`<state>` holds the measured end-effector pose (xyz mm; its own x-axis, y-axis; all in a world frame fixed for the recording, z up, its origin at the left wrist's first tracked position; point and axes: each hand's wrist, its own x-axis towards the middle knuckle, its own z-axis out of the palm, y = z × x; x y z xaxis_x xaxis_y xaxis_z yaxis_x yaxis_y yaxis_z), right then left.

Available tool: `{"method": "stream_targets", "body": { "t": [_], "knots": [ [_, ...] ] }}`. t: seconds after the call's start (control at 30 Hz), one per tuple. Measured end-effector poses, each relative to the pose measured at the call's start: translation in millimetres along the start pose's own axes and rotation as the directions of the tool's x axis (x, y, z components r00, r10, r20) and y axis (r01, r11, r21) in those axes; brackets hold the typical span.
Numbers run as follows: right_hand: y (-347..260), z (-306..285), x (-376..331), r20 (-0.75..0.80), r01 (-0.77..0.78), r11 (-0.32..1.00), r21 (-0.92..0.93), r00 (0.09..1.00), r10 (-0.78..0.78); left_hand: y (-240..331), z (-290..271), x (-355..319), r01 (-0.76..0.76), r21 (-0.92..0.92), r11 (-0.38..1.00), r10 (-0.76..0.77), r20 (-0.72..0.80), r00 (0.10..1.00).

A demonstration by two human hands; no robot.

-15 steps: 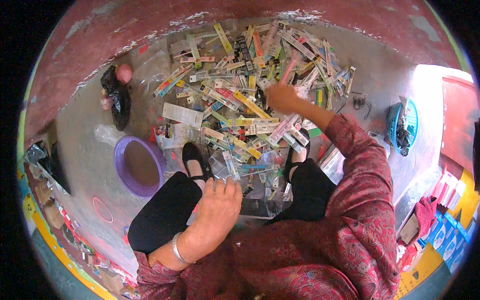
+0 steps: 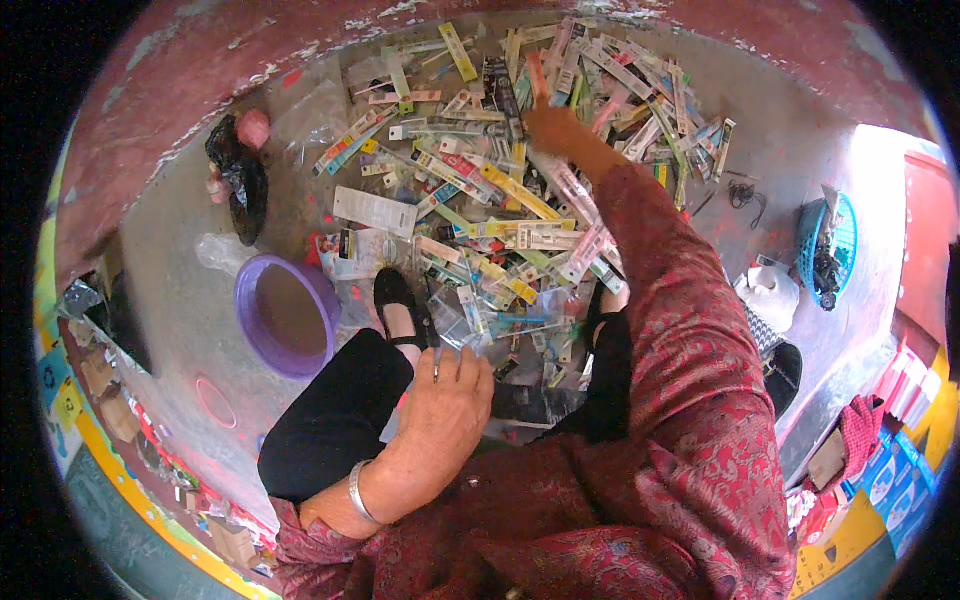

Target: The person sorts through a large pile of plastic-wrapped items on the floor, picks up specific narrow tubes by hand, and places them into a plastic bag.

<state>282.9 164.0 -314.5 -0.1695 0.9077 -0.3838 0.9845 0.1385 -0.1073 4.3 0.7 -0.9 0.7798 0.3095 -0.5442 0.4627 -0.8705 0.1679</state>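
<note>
My left hand, with a metal bracelet at the wrist, rests above my lap. Its fingers lie stretched out side by side, with nothing seen in them. My right hand is stretched out over the far part of a spread pile of slim plastic packets, right beside an orange packet. Its fingers are blurred and partly hidden, so whether it grips a packet does not show. A yellow packet, a white card-like packet and many other coloured ones lie across each other on the floor.
To the left stand a purple basin and a black plastic bag. A blue basket with dark things in it is on the right, near a black cable. My shoe is at the pile's near edge.
My right hand has moved farther away and slightly left over the pile, toward the orange packet. My left hand stays about where it was. The whole view has shifted slightly.
</note>
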Motion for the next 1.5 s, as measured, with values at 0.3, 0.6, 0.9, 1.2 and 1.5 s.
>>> {"method": "stream_targets", "body": {
  "t": [0.3, 0.6, 0.9, 1.2, 1.5],
  "knots": [
    [-26, -29, -133, 0.493, 0.062, 0.962, 0.264, 0.849, -0.19, 4, 3, -3, 0.008, 0.014, 1.0, -0.009, 0.009, 1.0],
    [32, -8, -122, 0.219, -0.427, 0.86, 0.279, 0.901, 0.376, 8, 6, 6, -0.011, 0.048, 0.999, 0.011, 0.016, 1.0],
    [8, 2, -117, 0.192, -0.593, 0.696, 0.404, 0.799, 0.57, 14, 5, 15, 0.003, 0.049, 0.999, -0.011, 0.159, 0.987],
    [47, 51, -120, 0.194, -0.316, 0.294, 0.902, 0.905, 0.378, 18, 8, 13, -0.047, 0.077, 0.996, 0.046, 0.009, 0.999],
    [-37, -26, -164, 0.046, 0.002, 0.78, 0.625, 0.998, -0.039, 28, 5, 17, -0.039, 0.102, 0.994, 0.03, 0.091, 0.995]
  ]
}}
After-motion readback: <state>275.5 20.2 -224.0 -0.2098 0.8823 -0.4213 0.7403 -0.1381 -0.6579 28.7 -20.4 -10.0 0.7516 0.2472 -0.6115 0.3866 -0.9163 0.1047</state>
